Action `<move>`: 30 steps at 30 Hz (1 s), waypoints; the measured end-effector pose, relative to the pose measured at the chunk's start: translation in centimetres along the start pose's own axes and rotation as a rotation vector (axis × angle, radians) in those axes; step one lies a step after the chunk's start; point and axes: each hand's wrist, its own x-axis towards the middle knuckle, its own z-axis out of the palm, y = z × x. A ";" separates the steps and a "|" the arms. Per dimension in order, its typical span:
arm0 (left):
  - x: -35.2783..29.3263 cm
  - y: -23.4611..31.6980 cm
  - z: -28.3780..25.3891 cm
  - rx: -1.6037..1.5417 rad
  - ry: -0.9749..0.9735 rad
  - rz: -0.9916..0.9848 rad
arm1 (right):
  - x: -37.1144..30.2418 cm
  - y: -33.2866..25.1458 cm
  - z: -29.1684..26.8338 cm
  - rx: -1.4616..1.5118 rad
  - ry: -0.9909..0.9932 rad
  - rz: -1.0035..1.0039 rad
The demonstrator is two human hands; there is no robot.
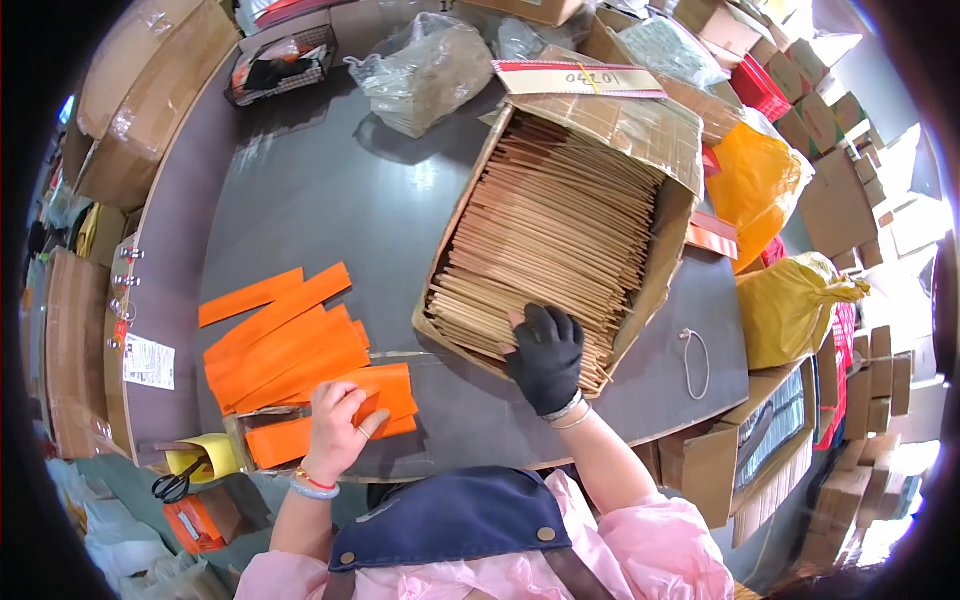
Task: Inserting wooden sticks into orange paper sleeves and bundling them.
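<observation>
My left hand [338,428], bare, with a ring and bracelets, is closed at the near end of a pile of flat orange strips [285,345]. Its fingers pinch the edge of one orange strip [392,388]. A black fingerless glove covers my right hand [546,358], which reaches over the near edge of an open cardboard box [645,315]. Rows of long thin tan sticks [550,220] fill this box. The right fingers bend down among the nearest sticks; what they grip is hidden under the hand.
At the back of the grey table [300,180] lie a clear plastic bag [425,75] and a black wire basket [282,65]. Scissors [175,485] hang by a yellow holder [205,455] at the near left. A string loop [697,365] and an open carton [700,470] are at right.
</observation>
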 end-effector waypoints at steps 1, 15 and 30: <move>0.0 0.1 0.0 -0.038 0.015 0.009 | -0.1 0.1 -0.1 0.009 -0.002 -0.010; 0.1 -1.3 2.0 -0.126 0.209 0.070 | -0.4 1.9 0.1 0.024 0.024 -0.045; -0.2 -2.1 1.5 -0.303 0.072 0.085 | -1.2 -4.1 -5.4 0.188 -0.428 -0.173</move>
